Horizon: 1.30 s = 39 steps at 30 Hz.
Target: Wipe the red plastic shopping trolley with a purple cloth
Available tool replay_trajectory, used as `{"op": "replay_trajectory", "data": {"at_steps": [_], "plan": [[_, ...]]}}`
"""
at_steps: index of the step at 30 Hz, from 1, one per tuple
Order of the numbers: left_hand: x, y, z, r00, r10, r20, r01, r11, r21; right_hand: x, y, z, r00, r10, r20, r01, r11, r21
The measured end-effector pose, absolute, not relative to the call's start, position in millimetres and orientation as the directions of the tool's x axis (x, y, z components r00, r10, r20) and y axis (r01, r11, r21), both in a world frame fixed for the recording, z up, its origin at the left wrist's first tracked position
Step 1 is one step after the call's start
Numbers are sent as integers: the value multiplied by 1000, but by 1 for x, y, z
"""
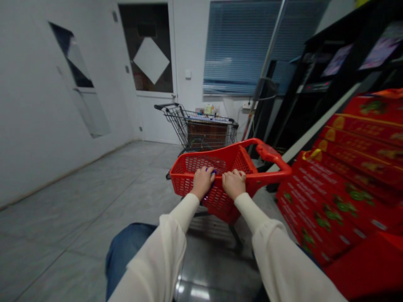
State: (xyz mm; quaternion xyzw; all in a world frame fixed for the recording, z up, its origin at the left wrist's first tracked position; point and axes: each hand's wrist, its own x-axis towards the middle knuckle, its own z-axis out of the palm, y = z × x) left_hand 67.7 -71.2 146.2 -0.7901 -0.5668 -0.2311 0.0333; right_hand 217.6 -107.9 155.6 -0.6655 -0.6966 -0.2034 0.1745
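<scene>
The near rim of a red plastic mesh shopping cart (pixel 217 205) is held by the left hand (pixel 203 182) and right hand (pixel 233 183), the fingers (pixel 234 174) clamped over it, on a grey tiled floor (pixel 94 197) beside stacked red printed cartons (pixel 327 184).

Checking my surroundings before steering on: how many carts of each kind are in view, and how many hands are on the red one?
red plastic shopping cart: 1
wire shopping cart: 1
hands on the red cart, left hand and right hand: 2
Total: 4
</scene>
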Motion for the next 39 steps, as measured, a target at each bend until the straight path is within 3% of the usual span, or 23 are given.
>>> {"op": "replay_trajectory", "data": {"at_steps": [4, 10, 15, 19, 27, 34, 39], "plan": [[47, -62, 148, 154, 924, 350, 957, -227, 180, 216, -105, 153, -51, 860, 508, 998, 24, 59], [68, -67, 147, 266, 876, 402, 923, -351, 155, 213, -107, 157, -82, 868, 490, 996, 54, 72], [54, -64, 145, 258, 883, 393, 929, -338, 151, 231, -119, 169, -138, 865, 483, 985, 67, 161], [45, -62, 148, 222, 909, 352, 942, -293, 162, 246, -125, 175, -14, 839, 544, 991, -60, 117], [81, -72, 151, 332, 841, 428, 862, -454, 224, 246, -123, 170, -52, 828, 559, 996, 5, 86], [53, -63, 151, 139, 918, 372, 955, -224, 195, 238, -121, 167, -37, 822, 568, 998, 5, 58], [79, -68, 155, 252, 877, 409, 912, -356, 202, 231, -120, 167, -47, 823, 566, 997, 4, 77]]}}
